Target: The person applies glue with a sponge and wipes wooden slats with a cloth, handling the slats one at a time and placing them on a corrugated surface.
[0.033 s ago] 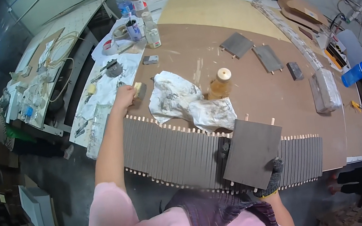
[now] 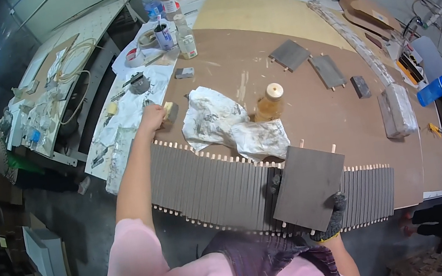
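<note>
In the head view my bare left hand is closed on the near end of a small sponge block, yellow on one side and grey on the other, above the table's left part. My right hand, in a dark knitted glove, grips the lower right edge of a flat grey-brown panel; its other fingers are hidden beneath. Pale dowels stick out of the panel's ends. Behind it, a long row of similar panels stands packed on edge along the table's front. A dark shape at the held panel's left edge cannot be made out.
Stained white cloths and an amber bottle stand mid-table. Two small dowelled panels and a dark block lie right. At back left are several bottles and a paint tin. A wrapped block sits far right.
</note>
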`<state>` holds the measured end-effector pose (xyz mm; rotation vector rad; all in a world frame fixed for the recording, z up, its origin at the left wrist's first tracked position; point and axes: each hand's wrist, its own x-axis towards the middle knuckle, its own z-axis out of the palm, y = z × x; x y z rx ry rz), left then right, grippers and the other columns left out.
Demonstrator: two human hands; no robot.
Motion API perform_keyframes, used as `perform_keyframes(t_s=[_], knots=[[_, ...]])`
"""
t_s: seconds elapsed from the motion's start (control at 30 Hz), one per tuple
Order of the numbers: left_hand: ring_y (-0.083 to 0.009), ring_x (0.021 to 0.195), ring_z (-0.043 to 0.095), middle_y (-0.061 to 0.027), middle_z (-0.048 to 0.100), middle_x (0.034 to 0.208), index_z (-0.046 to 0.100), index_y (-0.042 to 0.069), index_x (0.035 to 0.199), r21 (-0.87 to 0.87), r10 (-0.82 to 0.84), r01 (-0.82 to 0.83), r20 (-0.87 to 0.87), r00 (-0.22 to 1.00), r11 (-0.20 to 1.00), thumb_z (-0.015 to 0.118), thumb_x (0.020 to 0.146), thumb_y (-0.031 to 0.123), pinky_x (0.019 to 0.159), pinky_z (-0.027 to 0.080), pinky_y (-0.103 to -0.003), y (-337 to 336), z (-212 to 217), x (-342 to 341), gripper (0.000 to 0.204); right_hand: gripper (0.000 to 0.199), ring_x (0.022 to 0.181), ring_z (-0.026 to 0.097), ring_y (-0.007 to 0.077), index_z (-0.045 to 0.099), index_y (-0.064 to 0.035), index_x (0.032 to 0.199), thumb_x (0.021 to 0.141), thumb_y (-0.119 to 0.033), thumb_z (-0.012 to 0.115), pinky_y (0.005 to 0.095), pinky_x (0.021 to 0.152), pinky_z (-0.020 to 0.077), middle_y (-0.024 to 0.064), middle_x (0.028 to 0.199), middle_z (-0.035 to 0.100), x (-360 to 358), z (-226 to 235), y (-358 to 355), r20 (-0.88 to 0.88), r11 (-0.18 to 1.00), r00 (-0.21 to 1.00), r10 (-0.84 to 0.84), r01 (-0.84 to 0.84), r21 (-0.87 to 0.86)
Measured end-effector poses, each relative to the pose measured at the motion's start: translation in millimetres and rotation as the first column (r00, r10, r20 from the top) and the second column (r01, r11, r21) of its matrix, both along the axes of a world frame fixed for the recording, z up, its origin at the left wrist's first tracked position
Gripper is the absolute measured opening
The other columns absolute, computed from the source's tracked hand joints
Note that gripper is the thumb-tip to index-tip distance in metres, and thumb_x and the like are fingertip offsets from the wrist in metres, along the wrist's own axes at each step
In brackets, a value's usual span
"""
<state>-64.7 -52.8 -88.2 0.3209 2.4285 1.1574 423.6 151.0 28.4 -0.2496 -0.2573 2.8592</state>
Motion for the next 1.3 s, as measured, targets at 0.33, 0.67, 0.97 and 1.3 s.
perform_keyframes(t_s=[0.33,0.67,0.97,1.3], knots=[[-0.0391,0.1,0.067,-0.0217,0.07,0.109,0.07,0.005,0.11,-0.348,-0.325,0.152,-0.516,0.792,0.925,0.065,0.082,0.023,0.086,0.053,-0.046,51.1,34.6,56.7,0.033,0.099,0.137,0.041,0.0438,0.027,-0.0077,0.155,0.076,-0.045,0.073,0.058,0.113,0.037,0.0218,0.15,0.042,-6.5,-2.3,2.3,-0.032,0.999,0.998,-0.048,0.048,-0.019],[-0.0368,0.11,0.061,-0.0152,0.068,0.113,0.071,0.005,0.104,-0.519,-0.868,0.707,-0.163,0.47,0.481,0.075,0.077,0.035,0.094,0.046,-0.05,142.0,11.6,150.0,0.041,0.098,0.136,0.042,0.045,0.027,-0.0073,0.155,0.077,-0.048,0.072,0.0585,0.111,0.0391,0.0234,0.148,0.043,-9.3,2.4,13.7,-0.058,0.994,0.993,-0.1,0.102,0.037],[-0.0285,0.112,0.063,-0.0147,0.065,0.121,0.062,0.0,0.088,0.244,-0.451,0.775,-0.696,0.559,0.583,0.066,0.078,0.008,0.101,0.046,-0.042,122.5,111.1,273.9,0.013,0.084,0.13,0.048,0.0416,0.033,-0.0055,0.152,0.087,-0.053,0.06,0.0525,0.111,0.0396,0.0272,0.143,0.045,-5.7,-25.6,32.8,0.032,0.981,0.981,-0.192,0.191,0.04],[-0.0386,0.116,0.058,-0.0172,0.062,0.128,0.064,0.001,0.11,-0.221,-0.451,0.49,-0.786,0.422,0.843,0.076,0.074,0.017,0.1,0.043,-0.05,152.2,128.3,256.6,0.041,0.067,0.125,0.056,0.0272,0.038,-0.005,0.148,0.091,-0.029,0.066,0.042,0.108,0.047,0.016,0.14,0.05,-2.0,-23.8,21.2,0.077,0.961,0.984,-0.159,0.136,0.243]])
